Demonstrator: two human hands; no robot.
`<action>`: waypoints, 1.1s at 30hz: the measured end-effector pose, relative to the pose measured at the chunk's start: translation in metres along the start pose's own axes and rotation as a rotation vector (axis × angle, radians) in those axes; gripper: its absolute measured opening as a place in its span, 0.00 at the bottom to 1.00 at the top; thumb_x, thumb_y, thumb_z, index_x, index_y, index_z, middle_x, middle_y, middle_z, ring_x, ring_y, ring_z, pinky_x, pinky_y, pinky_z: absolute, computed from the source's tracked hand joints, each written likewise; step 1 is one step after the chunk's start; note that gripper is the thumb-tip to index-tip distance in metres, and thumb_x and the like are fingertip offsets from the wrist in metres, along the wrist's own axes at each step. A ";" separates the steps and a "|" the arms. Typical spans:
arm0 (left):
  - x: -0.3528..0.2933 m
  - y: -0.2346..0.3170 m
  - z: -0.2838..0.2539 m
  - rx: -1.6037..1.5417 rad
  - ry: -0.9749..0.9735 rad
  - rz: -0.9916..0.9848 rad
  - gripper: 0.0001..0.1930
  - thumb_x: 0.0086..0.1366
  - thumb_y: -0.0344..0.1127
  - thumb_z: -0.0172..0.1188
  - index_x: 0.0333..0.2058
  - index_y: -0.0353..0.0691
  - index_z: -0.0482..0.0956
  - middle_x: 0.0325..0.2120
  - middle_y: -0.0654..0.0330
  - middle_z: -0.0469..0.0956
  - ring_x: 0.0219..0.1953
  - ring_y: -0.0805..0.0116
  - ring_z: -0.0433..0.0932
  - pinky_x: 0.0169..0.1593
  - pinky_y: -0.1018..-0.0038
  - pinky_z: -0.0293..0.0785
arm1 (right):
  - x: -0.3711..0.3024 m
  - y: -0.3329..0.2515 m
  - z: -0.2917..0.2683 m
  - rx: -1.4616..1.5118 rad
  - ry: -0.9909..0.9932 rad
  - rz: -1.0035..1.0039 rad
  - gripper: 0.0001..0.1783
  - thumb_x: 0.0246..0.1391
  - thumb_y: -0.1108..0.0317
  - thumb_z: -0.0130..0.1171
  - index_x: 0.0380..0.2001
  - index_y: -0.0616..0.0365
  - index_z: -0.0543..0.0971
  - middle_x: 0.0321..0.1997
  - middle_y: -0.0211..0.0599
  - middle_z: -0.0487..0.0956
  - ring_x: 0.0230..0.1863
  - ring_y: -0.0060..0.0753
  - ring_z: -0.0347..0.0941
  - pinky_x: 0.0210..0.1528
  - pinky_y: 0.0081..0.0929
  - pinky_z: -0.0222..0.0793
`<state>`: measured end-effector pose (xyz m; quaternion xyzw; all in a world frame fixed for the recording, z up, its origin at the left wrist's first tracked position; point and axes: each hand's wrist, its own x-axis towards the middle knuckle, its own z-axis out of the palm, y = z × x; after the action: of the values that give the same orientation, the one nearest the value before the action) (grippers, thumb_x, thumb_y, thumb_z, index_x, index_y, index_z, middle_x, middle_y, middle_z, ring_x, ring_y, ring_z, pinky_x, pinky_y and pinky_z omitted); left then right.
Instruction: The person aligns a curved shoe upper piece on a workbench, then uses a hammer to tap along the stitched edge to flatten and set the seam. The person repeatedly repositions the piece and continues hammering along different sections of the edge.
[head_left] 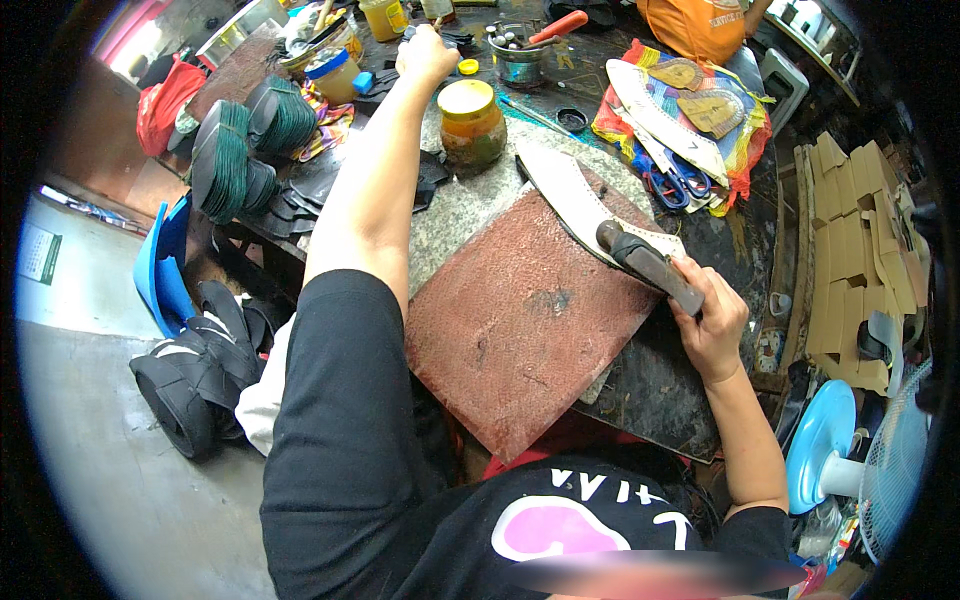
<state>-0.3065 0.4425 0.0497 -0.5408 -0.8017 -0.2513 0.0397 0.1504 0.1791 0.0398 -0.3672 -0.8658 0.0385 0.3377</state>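
My right hand [714, 318] is closed round the wooden handle of a hammer [655, 270], its dark head over a curved white shoe-upper piece [572, 195]. The fingertips are at the near end of that piece, which has small holes along its edge. Under it lies a reddish-brown textured board [520, 320] on a pale stone slab [440, 235]. My left arm stretches to the far side of the table, where my left hand [428, 58] is closed among small dark pieces; what it holds is hidden. Near it stands a yellow-lidded jar [472, 125].
Back right, a metal pot [518, 62] holds tools, and blue-handled scissors [680, 185] lie by white cut pieces [670, 120] on a colourful bag. Bundles tied with green cord [222, 160] sit at the left. A blue fan [822, 440] and cardboard boxes [855, 250] stand right.
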 end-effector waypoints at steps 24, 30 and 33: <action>0.017 0.003 0.020 0.154 -0.227 0.355 0.29 0.56 0.46 0.70 0.52 0.42 0.71 0.46 0.45 0.82 0.51 0.49 0.81 0.51 0.59 0.78 | 0.005 0.002 0.003 0.019 0.051 -0.038 0.23 0.56 0.62 0.60 0.56 0.49 0.77 0.28 0.40 0.75 0.28 0.47 0.74 0.31 0.39 0.69; 0.005 0.000 -0.011 0.101 -0.485 0.554 0.26 0.53 0.50 0.71 0.40 0.37 0.71 0.32 0.53 0.78 0.38 0.61 0.78 0.40 0.64 0.73 | 0.004 0.004 0.004 0.007 0.059 -0.050 0.23 0.62 0.53 0.57 0.57 0.49 0.77 0.29 0.39 0.76 0.28 0.46 0.74 0.31 0.39 0.70; -0.005 -0.001 -0.024 -0.061 -0.504 0.404 0.26 0.56 0.55 0.68 0.39 0.38 0.72 0.31 0.57 0.77 0.36 0.62 0.77 0.39 0.65 0.73 | 0.005 0.004 0.003 0.028 0.060 -0.045 0.23 0.62 0.52 0.56 0.57 0.49 0.77 0.29 0.39 0.76 0.28 0.46 0.74 0.31 0.39 0.70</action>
<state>-0.3103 0.4269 0.0686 -0.7351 -0.6549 -0.1206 -0.1271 0.1482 0.1859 0.0388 -0.3439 -0.8627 0.0321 0.3693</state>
